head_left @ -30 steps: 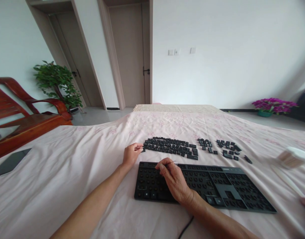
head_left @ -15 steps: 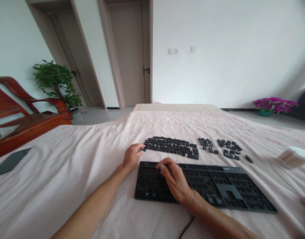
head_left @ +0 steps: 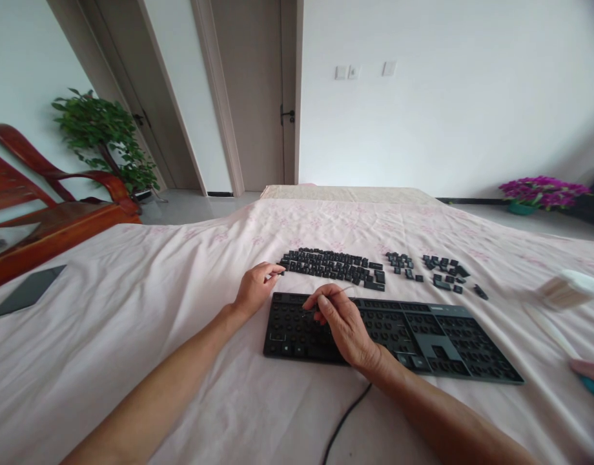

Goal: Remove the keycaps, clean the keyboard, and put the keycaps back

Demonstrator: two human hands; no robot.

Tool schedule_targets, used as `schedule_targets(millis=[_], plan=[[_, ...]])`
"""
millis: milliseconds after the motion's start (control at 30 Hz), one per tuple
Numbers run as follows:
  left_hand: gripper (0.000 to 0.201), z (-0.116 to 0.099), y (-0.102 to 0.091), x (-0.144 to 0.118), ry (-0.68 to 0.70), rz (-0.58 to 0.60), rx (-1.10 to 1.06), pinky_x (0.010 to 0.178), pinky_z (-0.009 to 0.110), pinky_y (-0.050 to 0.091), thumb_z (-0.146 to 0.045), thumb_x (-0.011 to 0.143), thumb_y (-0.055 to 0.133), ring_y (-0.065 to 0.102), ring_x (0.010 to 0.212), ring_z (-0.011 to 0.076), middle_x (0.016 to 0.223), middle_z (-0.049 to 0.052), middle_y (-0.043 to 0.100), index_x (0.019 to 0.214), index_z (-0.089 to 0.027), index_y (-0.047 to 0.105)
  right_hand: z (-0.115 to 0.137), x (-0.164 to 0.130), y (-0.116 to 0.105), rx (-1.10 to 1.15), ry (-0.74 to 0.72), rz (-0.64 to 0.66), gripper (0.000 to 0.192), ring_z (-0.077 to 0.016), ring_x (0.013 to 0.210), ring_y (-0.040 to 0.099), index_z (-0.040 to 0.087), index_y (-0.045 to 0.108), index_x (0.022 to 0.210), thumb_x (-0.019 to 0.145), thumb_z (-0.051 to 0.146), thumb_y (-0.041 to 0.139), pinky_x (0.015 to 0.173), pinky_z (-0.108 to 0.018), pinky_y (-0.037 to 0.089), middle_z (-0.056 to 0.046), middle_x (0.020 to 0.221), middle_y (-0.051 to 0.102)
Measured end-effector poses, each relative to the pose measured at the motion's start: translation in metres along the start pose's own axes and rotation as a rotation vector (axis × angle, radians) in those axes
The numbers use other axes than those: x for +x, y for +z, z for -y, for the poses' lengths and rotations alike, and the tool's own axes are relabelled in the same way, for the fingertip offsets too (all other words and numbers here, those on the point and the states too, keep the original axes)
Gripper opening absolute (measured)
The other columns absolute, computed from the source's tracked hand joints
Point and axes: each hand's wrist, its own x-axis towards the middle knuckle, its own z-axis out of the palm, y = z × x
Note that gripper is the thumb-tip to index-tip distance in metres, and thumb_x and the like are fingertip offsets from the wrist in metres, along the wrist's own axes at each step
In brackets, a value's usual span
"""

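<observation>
Keyboard (head_left: pixel 423 339), black, keycaps stripped, lies under the right hand (head_left: pixel 343 326), whose fingers pinch a thin wire tool (head_left: pixel 343 292) above its upper left rows. Left hand (head_left: pixel 253 289), just left of the keyboard's top corner, pinches one keycap (head_left: pixel 281 270) at the near end of the loose keycap rows (head_left: pixel 333 266) beyond the fingertips.

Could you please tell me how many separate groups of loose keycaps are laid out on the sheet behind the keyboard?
3, plus a stray: the big group by the left hand, a small group further right, another group beyond it, and one cap alone.
</observation>
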Motion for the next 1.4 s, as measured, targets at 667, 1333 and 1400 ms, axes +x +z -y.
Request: schedule_targets(millis=[667,1333,1400], plan=[[0.01,-0.035,-0.037,-0.059,0.172,0.448,-0.236,0.078,0.027,0.044,-0.027,0.083,0.067,0.057,0.082,0.0158,0.082,0.002,0.067,0.087,-0.022,0.074,0.028,-0.004,0.008,0.02,-0.034,0.481,0.019,-0.0136,0.082,0.056,0.021,0.053,0.1,0.1,0.031,0.038,0.073,-0.028,0.045,-0.002,0.092,0.065],[0.026,-0.033,-0.032,-0.064,0.241,0.537,-0.233,0.075,0.028,0.041,-0.044,0.074,0.074,0.058,0.08,0.0159,0.082,0.002,0.067,0.08,-0.019,0.071,0.037,-0.008,0.022,-0.27,-0.078,0.458,0.008,-0.0105,0.07,0.057,0.02,0.051,0.089,0.095,0.023,0.046,0.067,-0.024,0.044,0.0,0.082,0.06],[0.027,-0.031,-0.028,-0.067,0.264,0.508,-0.199,0.073,0.028,0.041,-0.044,0.07,0.077,0.057,0.077,0.0159,0.08,0.001,0.066,0.078,-0.019,0.07,0.033,-0.008,0.025,-0.324,-0.163,0.457,0.006,-0.0113,0.072,0.057,0.021,0.049,0.09,0.095,0.021,0.045,0.07,-0.025,0.044,-0.001,0.086,0.061]])
